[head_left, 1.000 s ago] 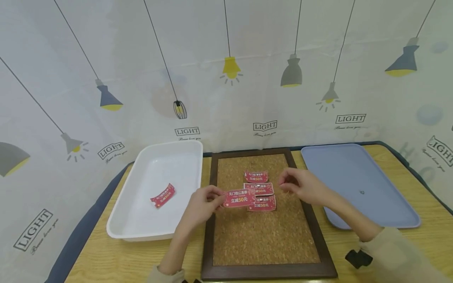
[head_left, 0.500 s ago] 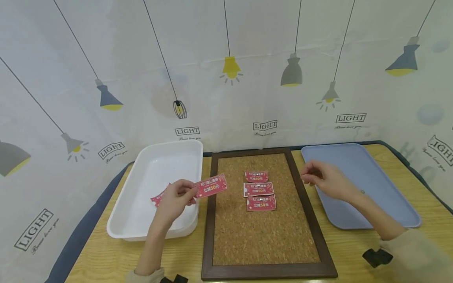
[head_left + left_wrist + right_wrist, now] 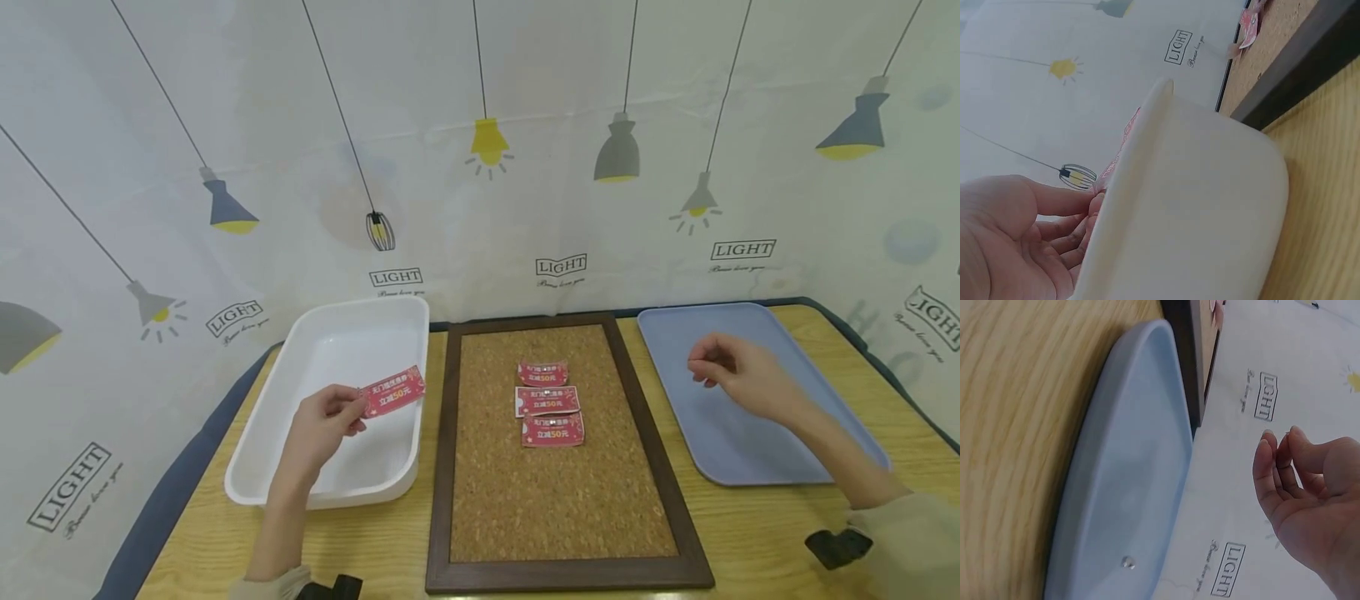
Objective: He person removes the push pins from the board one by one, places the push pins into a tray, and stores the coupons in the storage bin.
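Wooden table (image 3: 375, 546) below: left hand (image 3: 318, 427) pinches a coupon (image 3: 393, 393); I'd keep that edge grip light. Right hand (image 3: 738, 379): can't tell.

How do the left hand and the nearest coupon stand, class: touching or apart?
Touching: the head view shows the left hand pinching the coupon by one end.

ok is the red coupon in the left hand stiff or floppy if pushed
The red coupon is probably light: the left hand pinches only one end. Its free end juts without visibly drooping, so it seems fairly stiff, but looking thin it may bend.
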Action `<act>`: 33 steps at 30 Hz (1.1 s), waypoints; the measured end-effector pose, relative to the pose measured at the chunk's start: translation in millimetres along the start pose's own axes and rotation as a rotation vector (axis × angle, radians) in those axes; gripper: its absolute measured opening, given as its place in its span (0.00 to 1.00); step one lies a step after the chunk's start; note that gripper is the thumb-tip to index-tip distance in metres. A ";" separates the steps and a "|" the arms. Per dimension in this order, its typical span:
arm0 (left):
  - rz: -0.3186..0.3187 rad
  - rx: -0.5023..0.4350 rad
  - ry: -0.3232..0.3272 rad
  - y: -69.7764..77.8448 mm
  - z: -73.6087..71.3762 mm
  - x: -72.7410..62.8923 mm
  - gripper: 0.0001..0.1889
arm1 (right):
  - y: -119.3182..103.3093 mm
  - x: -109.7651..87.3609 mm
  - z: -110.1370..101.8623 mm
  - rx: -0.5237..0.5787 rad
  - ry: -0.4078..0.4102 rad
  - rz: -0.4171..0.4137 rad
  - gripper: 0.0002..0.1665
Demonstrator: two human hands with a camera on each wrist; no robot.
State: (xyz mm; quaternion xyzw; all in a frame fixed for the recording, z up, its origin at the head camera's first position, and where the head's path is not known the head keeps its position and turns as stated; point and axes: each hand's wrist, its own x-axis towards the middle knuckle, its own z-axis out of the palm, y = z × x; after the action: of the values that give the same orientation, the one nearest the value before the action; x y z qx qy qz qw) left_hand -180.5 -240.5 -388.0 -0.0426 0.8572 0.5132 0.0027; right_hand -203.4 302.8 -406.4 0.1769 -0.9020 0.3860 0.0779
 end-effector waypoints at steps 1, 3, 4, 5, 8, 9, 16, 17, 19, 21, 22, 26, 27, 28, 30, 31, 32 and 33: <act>-0.011 0.004 0.000 -2.2 -1.8 1.1 0.16 | 3.7 -1.1 -1.0 -0.004 0.009 0.000 0.01; -0.030 0.019 0.001 -6.6 -5.0 3.0 0.16 | 10.3 -3.6 -3.3 -0.002 0.025 0.003 0.01; -0.039 0.025 0.002 -8.6 -6.5 3.7 0.17 | 13.3 -4.5 -4.5 0.000 0.033 0.001 0.02; -0.047 0.034 0.002 -10.9 -7.9 4.5 0.17 | 15.8 -5.7 -6.0 0.000 0.041 0.002 0.02; -0.067 0.055 0.004 -17.2 -11.9 6.6 0.17 | 23.6 -8.9 -10.9 0.003 0.059 0.008 0.02; -0.074 0.061 0.005 -19.4 -13.1 7.6 0.17 | 25.8 -9.8 -12.8 -0.006 0.068 0.013 0.01; -0.141 0.077 -0.005 -33.4 -20.3 13.8 0.18 | 46.0 -17.7 -24.6 -0.064 0.083 0.075 0.05; -0.153 0.078 -0.008 -34.8 -21.3 14.5 0.18 | 49.4 -18.5 -25.8 -0.066 0.083 0.080 0.05; -0.163 0.080 -0.014 -37.4 -23.3 15.6 0.18 | 56.3 -20.7 -27.7 -0.079 0.084 0.094 0.05; -0.172 0.091 -0.021 -39.7 -25.4 16.7 0.18 | 62.3 -22.4 -29.0 -0.092 0.087 0.103 0.05; -0.173 0.095 -0.025 -40.9 -26.5 17.2 0.18 | 65.0 -23.3 -29.5 -0.099 0.087 0.108 0.05; -0.175 0.132 -0.034 -44.8 -30.3 18.8 0.18 | 76.3 -26.4 -31.2 -0.141 0.069 0.141 0.05; -0.178 0.141 -0.037 -45.6 -31.3 18.8 0.18 | 78.9 -27.0 -31.8 -0.155 0.061 0.158 0.06; -0.179 0.148 -0.040 -46.5 -32.2 19.2 0.18 | 81.2 -27.9 -32.7 -0.169 0.054 0.174 0.06; -0.182 0.159 -0.044 -48.1 -33.8 19.5 0.18 | 84.6 -29.4 -34.6 -0.197 0.039 0.211 0.08; -0.182 0.164 -0.047 -49.1 -34.6 19.7 0.18 | 86.1 -30.3 -35.8 -0.208 0.031 0.225 0.09; -0.187 0.168 -0.050 -50.0 -35.3 19.8 0.18 | 87.2 -31.2 -37.1 -0.214 0.023 0.241 0.10; -0.187 0.170 -0.051 -51.0 -36.0 20.0 0.18 | 88.2 -32.1 -38.2 -0.221 0.015 0.252 0.10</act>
State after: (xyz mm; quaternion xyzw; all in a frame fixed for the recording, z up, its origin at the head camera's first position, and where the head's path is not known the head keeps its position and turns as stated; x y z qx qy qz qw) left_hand -195.2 -297.5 -416.7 -0.1088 0.8896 0.4370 0.0759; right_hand -207.0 395.1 -447.9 0.0500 -0.9535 0.2922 0.0548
